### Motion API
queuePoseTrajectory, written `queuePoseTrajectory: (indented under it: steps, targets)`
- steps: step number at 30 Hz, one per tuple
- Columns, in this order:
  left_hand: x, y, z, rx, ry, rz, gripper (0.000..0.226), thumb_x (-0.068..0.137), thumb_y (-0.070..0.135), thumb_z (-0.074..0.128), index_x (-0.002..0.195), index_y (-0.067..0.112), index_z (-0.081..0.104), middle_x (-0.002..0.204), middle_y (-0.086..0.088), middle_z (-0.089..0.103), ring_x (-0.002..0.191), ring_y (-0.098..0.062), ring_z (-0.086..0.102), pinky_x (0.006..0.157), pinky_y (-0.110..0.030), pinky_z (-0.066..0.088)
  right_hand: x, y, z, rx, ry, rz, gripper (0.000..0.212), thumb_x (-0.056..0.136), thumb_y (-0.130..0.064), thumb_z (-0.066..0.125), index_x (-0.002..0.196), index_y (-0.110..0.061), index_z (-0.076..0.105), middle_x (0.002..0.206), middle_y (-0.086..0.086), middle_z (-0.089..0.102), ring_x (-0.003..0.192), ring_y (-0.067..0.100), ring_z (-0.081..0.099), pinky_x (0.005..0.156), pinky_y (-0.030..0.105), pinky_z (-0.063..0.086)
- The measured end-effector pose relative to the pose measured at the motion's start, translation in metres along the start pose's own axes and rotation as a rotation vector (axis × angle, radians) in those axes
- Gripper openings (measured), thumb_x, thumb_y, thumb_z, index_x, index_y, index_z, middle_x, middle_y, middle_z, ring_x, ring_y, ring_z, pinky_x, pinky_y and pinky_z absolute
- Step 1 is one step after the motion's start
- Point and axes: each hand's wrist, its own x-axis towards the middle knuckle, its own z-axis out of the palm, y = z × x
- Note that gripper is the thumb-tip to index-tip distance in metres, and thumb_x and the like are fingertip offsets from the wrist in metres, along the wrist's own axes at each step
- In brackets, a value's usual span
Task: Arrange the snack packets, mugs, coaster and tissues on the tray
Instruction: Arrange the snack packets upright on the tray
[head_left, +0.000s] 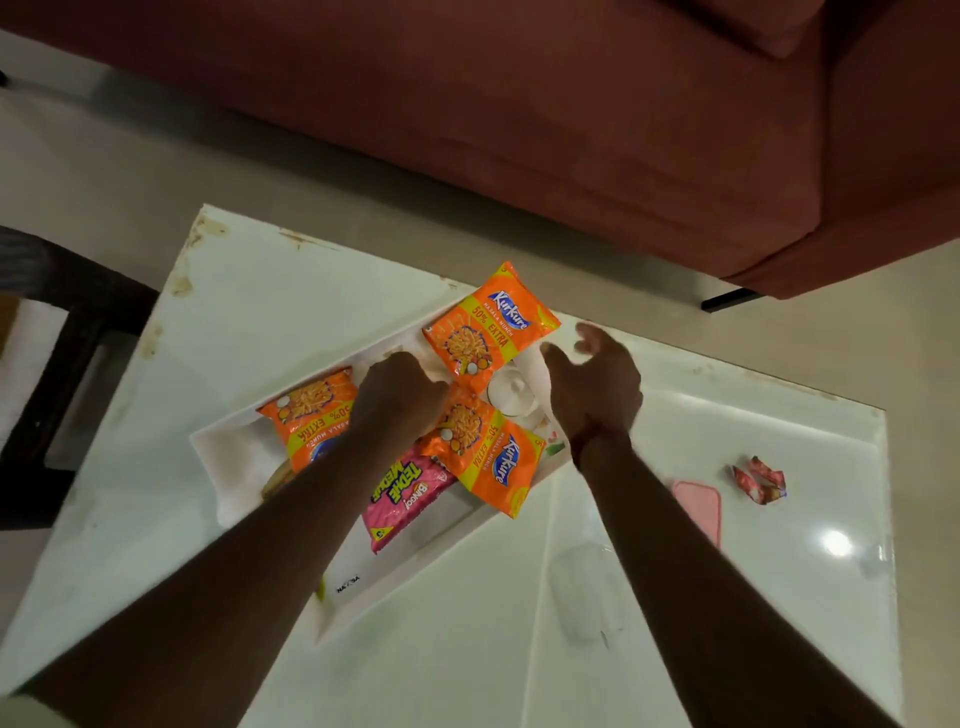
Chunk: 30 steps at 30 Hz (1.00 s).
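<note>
A white tray lies slanted on the white table. On it are three orange snack packets: one at the far end, one at the left, one at the near right. A pink packet lies partly under my left forearm. A white mug stands between the orange packets. My left hand is closed, knuckles up, over the tray's middle; what it grips is hidden. My right hand hovers beside the mug, fingers spread, holding nothing. A brownish round edge peeks out under the left packet.
A pink flat object and a crumpled red wrapper lie on the table to the right. A maroon sofa stands beyond the table. A dark chair is at the left.
</note>
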Motion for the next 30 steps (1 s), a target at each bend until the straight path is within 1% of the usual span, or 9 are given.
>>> queuePoseTrajectory:
  steps: [3, 6, 12, 18, 22, 25, 27, 29, 30]
  targets:
    - [-0.01, -0.008, 0.003, 0.11, -0.058, 0.039, 0.044, 0.084, 0.045, 0.061, 0.094, 0.003, 0.069, 0.097, -0.017, 0.071, 0.091, -0.033, 0.066, 0.071, -0.034, 0.049, -0.04, 0.034, -0.002, -0.047, -0.196, 0.182, 0.042, 0.083, -0.054, 0.063, 0.114, -0.027, 0.067, 0.11, -0.004, 0.071, 0.102, 0.02, 0.066, 0.082, 0.031, 0.047]
    - [-0.016, -0.004, 0.011, 0.183, -0.086, 0.058, 0.056, 0.079, 0.057, 0.063, 0.097, 0.004, 0.069, 0.098, -0.016, 0.071, 0.093, -0.034, 0.067, 0.073, -0.035, 0.049, -0.069, 0.057, 0.01, -0.045, -0.301, 0.348, 0.05, 0.08, -0.058, 0.065, 0.117, -0.024, 0.063, 0.116, 0.0, 0.07, 0.107, 0.023, 0.064, 0.085, 0.031, 0.046]
    - [-0.034, 0.006, 0.015, 0.198, -0.065, 0.162, 0.034, 0.074, 0.039, 0.074, 0.08, 0.006, 0.067, 0.078, -0.008, 0.068, 0.076, -0.028, 0.067, 0.061, -0.028, 0.045, -0.091, 0.067, 0.032, 0.135, -0.225, 0.471, 0.044, 0.079, -0.038, 0.074, 0.117, -0.023, 0.056, 0.114, 0.005, 0.069, 0.102, 0.025, 0.065, 0.089, 0.037, 0.053]
    - [-0.08, -0.001, 0.023, 0.009, -0.09, 0.139, 0.029, 0.068, 0.036, 0.072, 0.061, 0.009, 0.067, 0.055, -0.001, 0.066, 0.055, -0.014, 0.064, 0.053, -0.028, 0.048, -0.083, 0.071, -0.009, 0.11, -0.152, 0.341, 0.034, 0.081, -0.019, 0.068, 0.114, -0.025, 0.068, 0.086, -0.005, 0.073, 0.09, 0.017, 0.069, 0.069, 0.024, 0.046]
    - [-0.093, 0.004, 0.047, -0.274, -0.144, 0.011, 0.025, 0.072, 0.024, 0.071, 0.05, 0.014, 0.062, 0.04, 0.005, 0.06, 0.036, -0.003, 0.056, 0.035, -0.013, 0.036, -0.061, 0.061, -0.033, -0.02, -0.077, 0.135, 0.023, 0.085, -0.025, 0.063, 0.106, -0.028, 0.072, 0.097, -0.007, 0.075, 0.076, 0.011, 0.058, 0.061, 0.021, 0.04]
    - [-0.084, 0.015, 0.069, -0.486, -0.164, -0.095, 0.01, 0.082, 0.014, 0.066, 0.077, 0.006, 0.068, 0.071, -0.01, 0.073, 0.059, -0.02, 0.071, 0.048, -0.025, 0.055, -0.043, 0.054, -0.036, -0.095, -0.069, 0.028, 0.023, 0.087, -0.023, 0.058, 0.103, -0.027, 0.073, 0.096, -0.003, 0.075, 0.082, 0.019, 0.065, 0.076, 0.033, 0.053]
    - [-0.072, 0.022, 0.083, -0.504, -0.143, -0.128, 0.014, 0.086, 0.011, 0.063, 0.092, -0.001, 0.066, 0.094, -0.017, 0.073, 0.076, -0.028, 0.071, 0.046, -0.022, 0.05, -0.031, 0.051, -0.031, -0.169, -0.075, -0.025, 0.023, 0.087, -0.022, 0.058, 0.104, -0.026, 0.072, 0.097, -0.001, 0.074, 0.087, 0.024, 0.065, 0.086, 0.041, 0.052]
    - [-0.06, 0.025, 0.093, -0.518, -0.089, -0.156, 0.018, 0.087, 0.009, 0.061, 0.099, -0.003, 0.066, 0.103, -0.018, 0.071, 0.09, -0.033, 0.069, 0.054, -0.021, 0.053, -0.021, 0.051, -0.024, -0.227, -0.086, -0.05, 0.024, 0.087, -0.023, 0.059, 0.107, -0.026, 0.072, 0.099, -0.001, 0.074, 0.091, 0.026, 0.065, 0.088, 0.041, 0.05]
    - [-0.055, 0.024, 0.096, -0.512, -0.067, -0.158, 0.017, 0.085, 0.009, 0.062, 0.097, -0.003, 0.067, 0.102, -0.019, 0.071, 0.093, -0.036, 0.068, 0.065, -0.028, 0.058, -0.016, 0.052, -0.02, -0.246, -0.094, -0.054, 0.025, 0.087, -0.024, 0.059, 0.109, -0.026, 0.071, 0.1, 0.0, 0.074, 0.093, 0.027, 0.065, 0.089, 0.04, 0.049]
